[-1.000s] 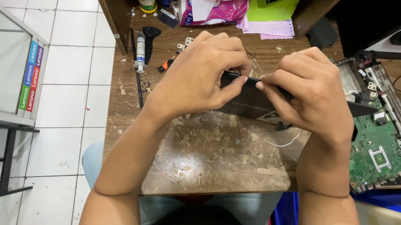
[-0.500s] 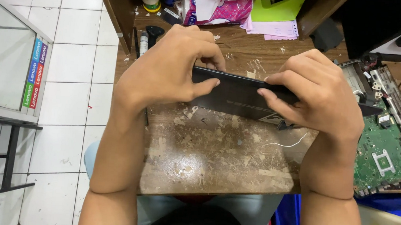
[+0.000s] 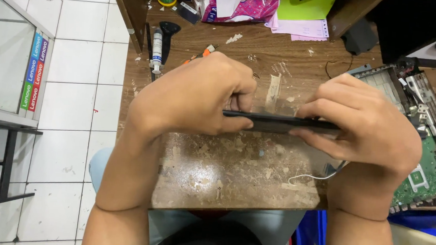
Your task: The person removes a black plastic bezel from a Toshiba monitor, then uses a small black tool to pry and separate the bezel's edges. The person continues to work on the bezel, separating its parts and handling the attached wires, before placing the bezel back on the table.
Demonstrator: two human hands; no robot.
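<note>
Left hand [image 3: 194, 98] clamps the left end of a flat black panel [image 3: 279, 123], fingers curled over the top, thumb under. Panel is edge-on, held just above the scuffed table [image 3: 235, 175], between both hands. Right hand [image 3: 366, 130] grips the right end the same way. Green circuit board [image 3: 424, 175] lies right of the right fingers; syringe [image 3: 157, 49] up-left of the left ones.

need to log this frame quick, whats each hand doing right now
Left hand: closed on the left end of the flat black device.
Right hand: closed on its right end.
</note>
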